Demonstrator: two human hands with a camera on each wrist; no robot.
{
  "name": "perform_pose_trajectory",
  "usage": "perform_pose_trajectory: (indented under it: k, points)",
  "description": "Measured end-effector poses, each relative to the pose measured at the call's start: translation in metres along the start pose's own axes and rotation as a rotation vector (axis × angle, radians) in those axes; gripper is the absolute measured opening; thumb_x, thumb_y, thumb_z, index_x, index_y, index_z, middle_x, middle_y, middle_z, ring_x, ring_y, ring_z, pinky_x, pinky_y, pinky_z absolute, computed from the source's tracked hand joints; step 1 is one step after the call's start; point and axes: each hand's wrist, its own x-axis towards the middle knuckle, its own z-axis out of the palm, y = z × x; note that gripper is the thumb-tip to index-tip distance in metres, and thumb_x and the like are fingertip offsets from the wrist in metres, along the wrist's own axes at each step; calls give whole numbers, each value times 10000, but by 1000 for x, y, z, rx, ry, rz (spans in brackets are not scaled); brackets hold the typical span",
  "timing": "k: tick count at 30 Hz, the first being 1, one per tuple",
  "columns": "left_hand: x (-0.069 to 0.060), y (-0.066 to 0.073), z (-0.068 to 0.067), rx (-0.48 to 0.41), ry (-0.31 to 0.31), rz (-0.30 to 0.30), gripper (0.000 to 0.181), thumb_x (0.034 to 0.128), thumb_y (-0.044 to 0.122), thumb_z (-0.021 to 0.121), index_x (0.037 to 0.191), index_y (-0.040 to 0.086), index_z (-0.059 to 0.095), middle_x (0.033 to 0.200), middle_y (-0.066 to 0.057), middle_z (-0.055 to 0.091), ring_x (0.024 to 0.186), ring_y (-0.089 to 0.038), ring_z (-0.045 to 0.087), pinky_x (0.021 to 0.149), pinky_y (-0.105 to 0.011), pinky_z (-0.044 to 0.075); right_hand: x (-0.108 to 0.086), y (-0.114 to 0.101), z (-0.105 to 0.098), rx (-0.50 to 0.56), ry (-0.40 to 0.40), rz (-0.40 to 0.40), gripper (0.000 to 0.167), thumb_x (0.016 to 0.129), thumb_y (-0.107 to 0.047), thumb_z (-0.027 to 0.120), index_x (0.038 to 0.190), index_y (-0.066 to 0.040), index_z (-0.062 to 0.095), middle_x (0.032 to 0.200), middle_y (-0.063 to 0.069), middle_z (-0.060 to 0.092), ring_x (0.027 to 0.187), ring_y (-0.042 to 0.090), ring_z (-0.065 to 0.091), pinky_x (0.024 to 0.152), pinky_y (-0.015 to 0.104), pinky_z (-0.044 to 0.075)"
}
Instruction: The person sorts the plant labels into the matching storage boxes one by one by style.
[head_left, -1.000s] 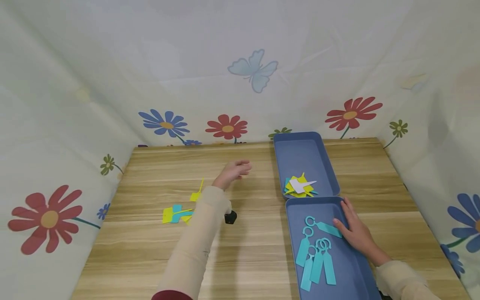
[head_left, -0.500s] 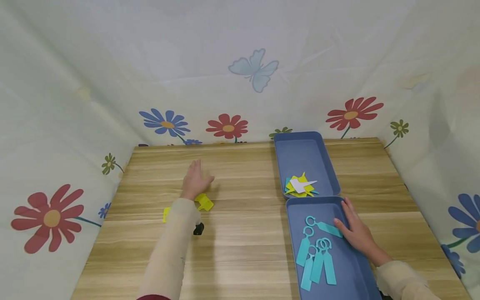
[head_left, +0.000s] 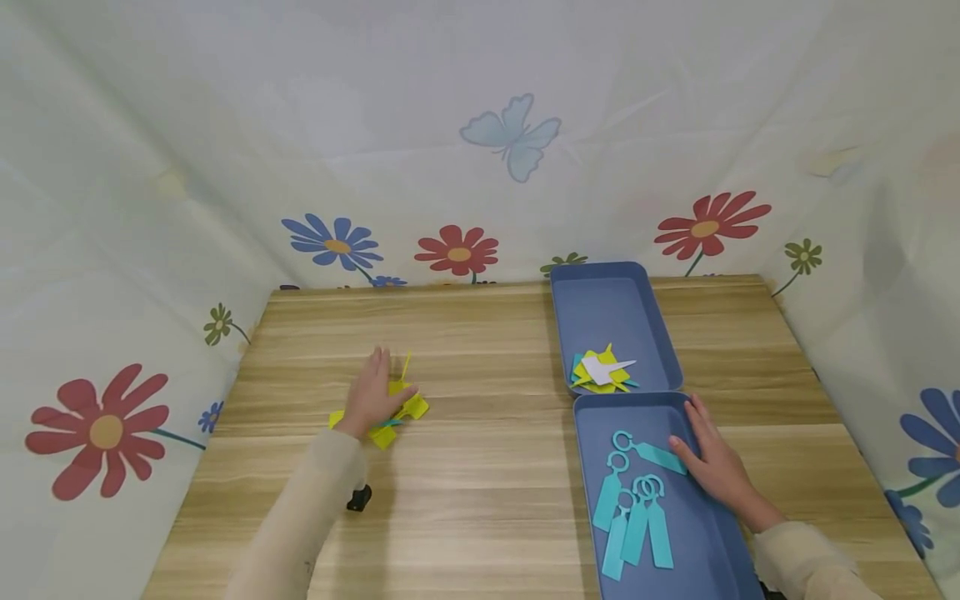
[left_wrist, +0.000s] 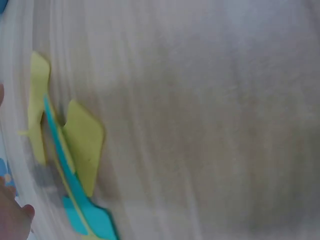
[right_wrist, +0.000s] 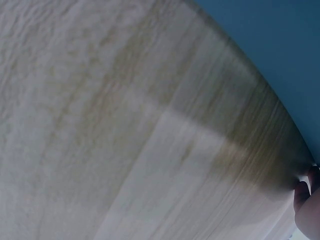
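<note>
My left hand (head_left: pixel 371 398) hovers low over a small pile of T-shaped plant labels, fingers extended and thumb spread to the right. Yellow labels (head_left: pixel 414 406) and part of a teal label (head_left: pixel 392 423) show around it; the hand covers the rest. In the left wrist view, a yellow label (left_wrist: pixel 85 145) and a teal label (left_wrist: pixel 95 220) lie beside the fingers, apart from the thumb. My right hand (head_left: pixel 718 467) holds the right rim of the near blue tray (head_left: pixel 697 550), thumb inside and fingers along the outside. Several teal hook-topped tags (head_left: pixel 634 529) lie in that tray.
Behind the near tray, touching it, stands a second blue tray (head_left: pixel 603 304) with a heap of yellow, teal and white T-shaped labels (head_left: pixel 600 369) at its near end. Both rest on a wood-grain table (head_left: pixel 480 492). A flower-print white curtain (head_left: pixel 375 125) closes off the back and sides.
My left hand has moved left from mid-table to the loose labels and drawn slightly nearer, uncovering more yellow ones. The right hand stays on the tray rim.
</note>
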Motion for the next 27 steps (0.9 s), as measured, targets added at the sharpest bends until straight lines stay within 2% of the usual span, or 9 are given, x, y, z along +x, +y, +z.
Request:
perform_pose_trajectory:
  k: [3,8,10,13,17,23,27]
  points:
    - [-7,1,8,9,-20,0,841,830,493,514,1371,-48,165,1447,-257,81,1329,-388,113,1035,-548,194,0,1,1,-2,0,1,693,884,-289,510,1407,-25,140,1472,183,69,1277,470,179,878,681,237]
    - [-18,3,17,39,5,8,709,824,462,544,1285,-32,332,1403,-229,207,1263,-371,269,922,-571,331,0,3,2,4,5,-7,692,884,-289,508,1409,-31,137,1478,169,61,1281,464,177,876,679,237]
    - [-21,6,18,39,15,10,717,820,441,561,1294,-48,339,1391,-226,231,1243,-379,296,900,-575,343,0,4,2,8,5,-9,694,884,-289,510,1410,-34,136,1480,162,57,1284,461,174,878,678,236]
    - [-26,10,18,28,11,-5,713,821,418,571,1305,-55,345,1416,-232,209,1279,-389,248,947,-580,302,0,4,2,12,5,-7,696,883,-290,512,1410,-34,137,1481,161,56,1286,459,170,881,678,234]
    - [-28,12,19,11,18,-13,641,816,391,589,1262,-40,426,1412,-229,239,1283,-389,248,974,-563,287,0,3,2,12,4,-6,697,883,-292,512,1409,-30,137,1479,166,57,1286,460,168,882,680,233]
    - [-26,13,24,36,64,-8,508,791,356,628,1145,2,544,1354,-195,355,1222,-377,345,927,-538,348,0,3,2,8,5,-12,694,881,-279,517,1406,-21,143,1476,175,62,1287,459,167,879,681,236]
    - [-26,17,22,24,70,-41,461,770,331,659,1093,12,579,1299,-164,420,1165,-345,399,902,-487,378,0,2,2,7,8,-18,692,879,-264,521,1404,-17,144,1476,177,61,1286,459,168,877,681,238]
